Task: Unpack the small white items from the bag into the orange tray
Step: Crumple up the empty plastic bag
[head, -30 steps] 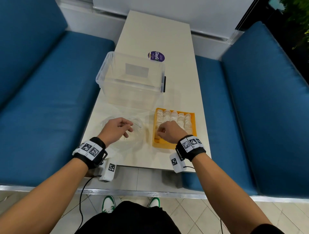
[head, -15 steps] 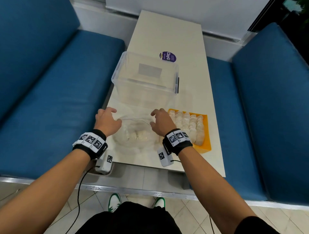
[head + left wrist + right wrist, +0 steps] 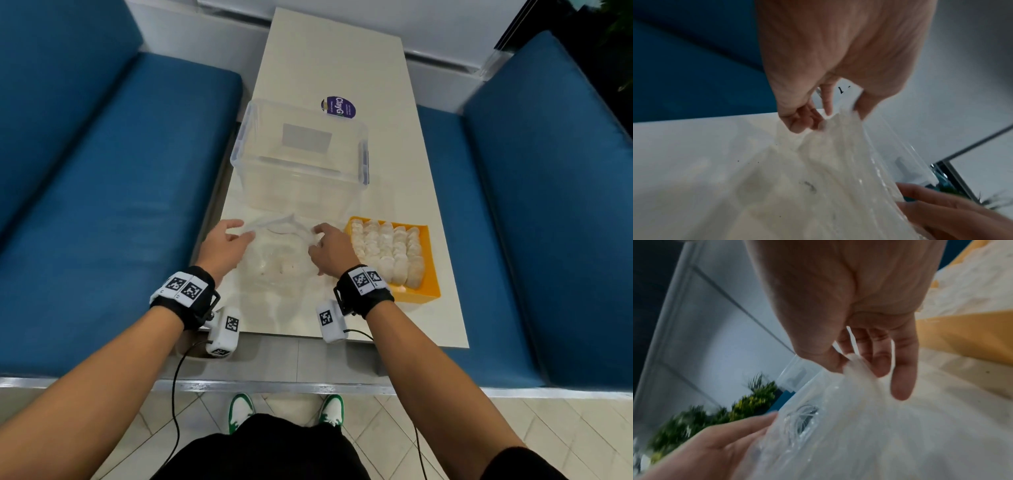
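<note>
A clear plastic bag (image 3: 278, 260) lies on the near end of the table between my hands, with a few small white items (image 3: 274, 269) showing through it. My left hand (image 3: 224, 245) pinches the bag's left rim (image 3: 830, 123). At the right rim (image 3: 855, 365), my right hand (image 3: 330, 246) pinches the plastic between thumb and fingers. Together they hold the mouth of the bag stretched apart. The orange tray (image 3: 430, 260) stands just right of my right hand, filled with rows of small white items (image 3: 387, 250).
A large clear plastic bin (image 3: 301, 157) stands just behind the bag. A purple round label (image 3: 338, 107) lies beyond it on the white table (image 3: 329, 51). Blue sofa cushions (image 3: 102, 205) flank the table on both sides.
My right hand left the orange tray and came over to the bag. Both hands took the bag's rim and pulled its mouth apart.
</note>
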The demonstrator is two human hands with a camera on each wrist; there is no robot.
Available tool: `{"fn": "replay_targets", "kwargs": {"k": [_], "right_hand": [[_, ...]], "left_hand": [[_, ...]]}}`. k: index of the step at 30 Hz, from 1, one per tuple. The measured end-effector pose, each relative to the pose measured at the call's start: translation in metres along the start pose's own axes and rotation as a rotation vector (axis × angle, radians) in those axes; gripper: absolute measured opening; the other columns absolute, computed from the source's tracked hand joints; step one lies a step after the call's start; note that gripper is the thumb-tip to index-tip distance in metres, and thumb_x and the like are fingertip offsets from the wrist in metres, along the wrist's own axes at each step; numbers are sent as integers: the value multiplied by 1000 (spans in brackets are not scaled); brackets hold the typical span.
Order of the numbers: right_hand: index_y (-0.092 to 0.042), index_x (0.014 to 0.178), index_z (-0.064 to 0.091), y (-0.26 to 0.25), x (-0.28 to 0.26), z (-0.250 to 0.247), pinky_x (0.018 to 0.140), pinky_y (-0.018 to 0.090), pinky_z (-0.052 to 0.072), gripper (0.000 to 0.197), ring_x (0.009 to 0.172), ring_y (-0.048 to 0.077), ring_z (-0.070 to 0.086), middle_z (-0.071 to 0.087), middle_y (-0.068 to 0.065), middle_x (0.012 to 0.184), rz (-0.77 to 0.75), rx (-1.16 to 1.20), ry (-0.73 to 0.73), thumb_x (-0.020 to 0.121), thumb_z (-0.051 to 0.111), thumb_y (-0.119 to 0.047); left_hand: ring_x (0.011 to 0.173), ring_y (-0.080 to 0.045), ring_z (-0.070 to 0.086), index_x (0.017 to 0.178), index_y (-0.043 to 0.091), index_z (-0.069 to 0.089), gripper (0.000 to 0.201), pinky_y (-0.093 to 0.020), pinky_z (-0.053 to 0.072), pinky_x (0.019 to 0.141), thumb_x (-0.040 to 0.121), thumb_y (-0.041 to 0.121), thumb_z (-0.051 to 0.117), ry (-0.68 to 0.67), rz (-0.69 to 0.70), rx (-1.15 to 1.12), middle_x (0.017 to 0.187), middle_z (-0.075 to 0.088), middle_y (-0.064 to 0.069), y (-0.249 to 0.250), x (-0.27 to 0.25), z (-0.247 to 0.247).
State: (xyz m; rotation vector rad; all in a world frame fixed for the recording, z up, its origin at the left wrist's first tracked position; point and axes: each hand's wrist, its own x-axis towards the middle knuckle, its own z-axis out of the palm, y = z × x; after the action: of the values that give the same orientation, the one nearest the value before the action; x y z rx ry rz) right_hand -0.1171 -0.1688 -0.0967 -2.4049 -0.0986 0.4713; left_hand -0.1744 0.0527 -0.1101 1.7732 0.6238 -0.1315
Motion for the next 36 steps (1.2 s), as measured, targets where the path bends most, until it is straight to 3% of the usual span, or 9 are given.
{"fn": "replay_targets", "kwargs": {"k": [4,7,10,13,18,22,27,32,36], "right_hand": [[-9,122,61,-3,-9,-15,53,48,62,35,70,30,70,57,4,78,64,344,81,88,52,-1],[-8,119,63,-3,-10,-18,57,55,61,36,79,37,69,56,12,82,124,522,116,87,51,2],[-7,118,60,-8,-14,-17,61,55,62,36,76,35,66,59,19,98,172,710,84,87,47,7],[-9,118,61,-11,-17,-14,63,56,62,39,65,28,60,55,18,88,157,736,34,86,44,6],[-29,113,63,-15,-33,-6,65,40,62,23,74,19,64,57,4,97,-93,430,-94,91,69,-26],[-26,111,65,-27,-48,3,71,40,64,37,88,25,69,48,3,124,-221,396,-178,81,85,-36],[-25,89,70,-33,-51,19,77,17,51,27,90,13,63,63,-1,109,-293,322,-37,72,91,-30],[-26,83,65,-36,-56,37,80,51,59,36,78,20,64,67,-4,85,-111,526,48,63,91,-40],[-26,105,53,-39,-60,51,80,53,61,65,91,30,71,70,0,97,-43,622,44,56,91,-47]], "left_hand": [[115,-11,55,148,39,46,93,-32,46,99,68,58,90,-282,203,168,129,50,12,7,-12,-8],[119,-16,44,157,41,28,133,-35,42,105,47,64,97,-358,284,522,133,38,5,2,-14,-6],[116,-20,50,149,31,45,100,-34,43,100,64,56,92,-251,380,645,122,46,4,-2,-16,0],[111,-24,57,120,19,69,50,-39,48,96,82,49,80,-42,395,521,110,64,0,-3,-14,3],[88,-27,59,87,14,64,18,-31,43,64,88,32,67,110,254,395,93,63,-6,13,-15,2],[98,-31,62,105,13,62,29,-43,54,83,90,34,48,64,29,111,108,67,-10,18,-22,7],[110,-35,68,133,8,49,40,-58,56,92,97,19,36,-161,-174,-413,127,64,-19,18,-35,21],[104,-35,71,127,7,54,37,-48,54,93,99,17,31,-401,-119,-682,115,71,-22,16,-49,14],[96,-32,71,136,7,53,38,-44,60,78,101,10,38,-391,-30,-700,113,71,-19,8,-56,10]]}}
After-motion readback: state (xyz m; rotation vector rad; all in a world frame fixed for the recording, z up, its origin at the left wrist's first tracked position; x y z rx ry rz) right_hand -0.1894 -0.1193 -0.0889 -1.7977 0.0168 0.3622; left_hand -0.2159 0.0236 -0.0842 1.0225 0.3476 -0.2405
